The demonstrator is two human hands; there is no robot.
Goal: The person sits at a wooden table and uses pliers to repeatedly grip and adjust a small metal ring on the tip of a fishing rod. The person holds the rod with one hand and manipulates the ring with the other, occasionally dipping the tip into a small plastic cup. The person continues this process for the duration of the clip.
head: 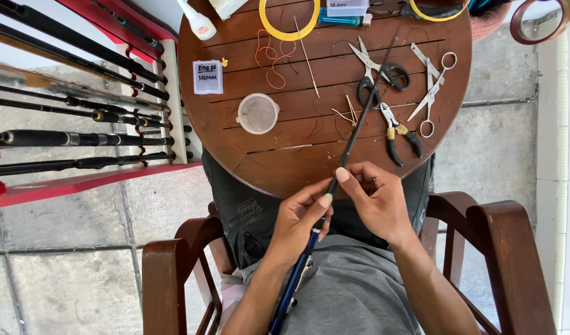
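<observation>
Though its tip perhaps lost upward, both hands [341, 208] clenched around rod [350, 139].

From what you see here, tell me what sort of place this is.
Probably a small fishing rod repair spot. A rack of rods stands beside a round wooden table that bears scissors and pliers, and both hands, left and right, hold a rod.

Bright, even daylight fills the scene, strongest at the far left and right, where the pale floor [508, 142] washes out. Shadows are soft and short under the table [247, 155]. The picture is sharp throughout, without motion blur. Wide-lens distortion bends the floor joints and the chair arms [502, 248] near the edges.
</observation>
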